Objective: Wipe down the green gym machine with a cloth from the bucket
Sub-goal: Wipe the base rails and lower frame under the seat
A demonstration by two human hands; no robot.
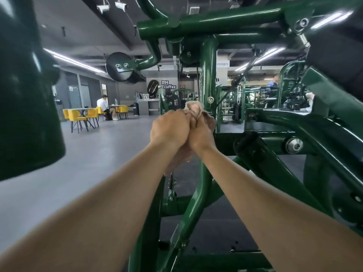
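from the head camera, i am holding both arms out in front of me, and my left hand [170, 127] and right hand [200, 134] are pressing against each other side by side. the fingers of both are curling tight around a pinkish cloth [193, 108], which is bunching up above my knuckles and hanging down in a fold below my wrists. the cloth is sitting just in front of the upright tube of the green machine [209, 75], near a bolt on it; i cannot tell whether it is touching the paint. more of the machine's frame is running overhead and slanting down at my right, and a dark green rounded part [25, 95] is filling the left edge. far behind, on the grey floor [98, 154], yellow chairs [78, 114] are standing around tables, a person [103, 105] is sitting at one, and a coffee sign [169, 85] is hanging on the wall.
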